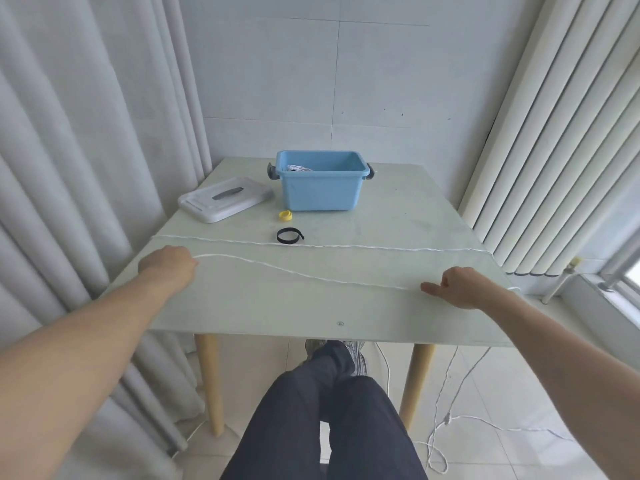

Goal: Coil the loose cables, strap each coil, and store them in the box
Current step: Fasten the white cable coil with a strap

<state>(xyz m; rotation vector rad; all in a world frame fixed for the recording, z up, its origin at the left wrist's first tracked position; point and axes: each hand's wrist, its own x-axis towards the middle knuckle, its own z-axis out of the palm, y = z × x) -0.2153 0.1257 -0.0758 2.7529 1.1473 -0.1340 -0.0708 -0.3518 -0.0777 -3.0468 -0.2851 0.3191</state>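
1. My left hand (169, 266) is curled around one end of the near cable (294, 271), at the table's (346, 306) left edge. The fingers are clenched on it.
2. My right hand (457, 287) lies at the right edge with fingers curled and thumb out. The cable runs in under it; I judge that it grips the cable, though the contact itself is hidden.
3. The cable's long axis runs left to right across the table, between my two hands, sagging slightly toward me on the right.
4. A second cable (346, 245) lies parallel just beyond it. Its ends hang off both edges.
5. The box (322, 188) stands open, farther back at centre, with a coil already inside. The black strap (289, 235) and yellow strap (285, 215) lie between cable and box.
6. Coiling should bring one hand toward the other along that axis. The left hand is nearer the straps.
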